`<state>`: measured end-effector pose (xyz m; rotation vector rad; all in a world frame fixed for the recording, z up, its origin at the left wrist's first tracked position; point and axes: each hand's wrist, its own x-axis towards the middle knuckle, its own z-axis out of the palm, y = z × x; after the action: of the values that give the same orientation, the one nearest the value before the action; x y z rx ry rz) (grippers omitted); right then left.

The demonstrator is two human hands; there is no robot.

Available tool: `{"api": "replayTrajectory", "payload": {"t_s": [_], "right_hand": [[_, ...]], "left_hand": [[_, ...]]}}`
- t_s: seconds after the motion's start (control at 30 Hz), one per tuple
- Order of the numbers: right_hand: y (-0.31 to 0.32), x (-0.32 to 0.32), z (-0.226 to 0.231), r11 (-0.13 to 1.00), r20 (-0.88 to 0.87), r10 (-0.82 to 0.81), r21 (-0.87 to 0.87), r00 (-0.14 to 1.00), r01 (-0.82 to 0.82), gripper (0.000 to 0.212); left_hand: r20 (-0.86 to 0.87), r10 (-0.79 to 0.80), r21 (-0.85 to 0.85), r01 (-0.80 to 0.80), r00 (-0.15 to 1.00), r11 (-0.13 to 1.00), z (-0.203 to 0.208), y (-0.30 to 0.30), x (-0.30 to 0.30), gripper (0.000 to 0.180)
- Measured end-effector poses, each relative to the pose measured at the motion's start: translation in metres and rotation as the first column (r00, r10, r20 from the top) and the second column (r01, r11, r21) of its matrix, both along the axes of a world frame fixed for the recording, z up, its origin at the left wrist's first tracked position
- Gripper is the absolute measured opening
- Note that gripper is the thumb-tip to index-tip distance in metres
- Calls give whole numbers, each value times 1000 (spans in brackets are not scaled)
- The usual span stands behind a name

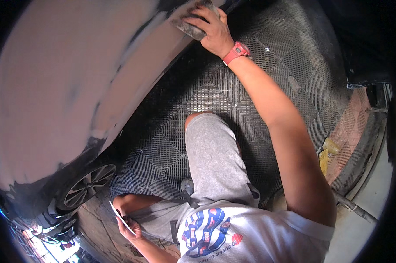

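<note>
My right hand [216, 34], with a red watch [237, 51] at its wrist, reaches far forward. Its fingers are spread over a dusty grey sanding block [191, 30], pressed flat to the lower edge of a car's body panel [132, 83]. That panel is matte pinkish-beige with dark patches and streaks. Low at the left, beside my bent knee, my left hand [130, 229] pinches a thin, flat white piece [121, 217]. This piece is seen nearly edge-on, so I cannot make out its kind. The underside of the block is hidden.
A car wheel [87, 186] with a spoked rim stands at the left. Black grid mats [202, 92] cover the floor. At the right lie a yellowish cup [331, 146], a yellow packet [323, 161] and a bar-like object [353, 206] near a reddish mat strip [349, 127].
</note>
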<state>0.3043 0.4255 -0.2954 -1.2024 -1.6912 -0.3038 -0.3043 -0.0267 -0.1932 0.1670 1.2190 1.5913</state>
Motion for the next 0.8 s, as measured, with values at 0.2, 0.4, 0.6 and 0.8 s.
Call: {"api": "replayTrajectory", "payload": {"t_s": [0.2, 0.4, 0.6, 0.8], "right_hand": [[-12, -8, -59, 992, 98, -30, -117, 995, 42, 59], [-35, -2, -38, 985, 98, -44, -159, 994, 59, 53], [-33, -22, 69, 997, -73, 78, -13, 994, -79, 34], [-30, -46, 9, 995, 24, -6, -103, 1000, 9, 54]], "left_hand": [[-21, -20, -7, 20, 1000, 1000, -1, 3, -1, 38], [-64, 1, -35, -3, 998, 999, -2, 9, 5, 38], [-53, 3, -18, -4, 999, 1000, -6, 2, -1, 41], [-1, -48, 34, 48, 999, 998, -6, 3, 1, 43]]}}
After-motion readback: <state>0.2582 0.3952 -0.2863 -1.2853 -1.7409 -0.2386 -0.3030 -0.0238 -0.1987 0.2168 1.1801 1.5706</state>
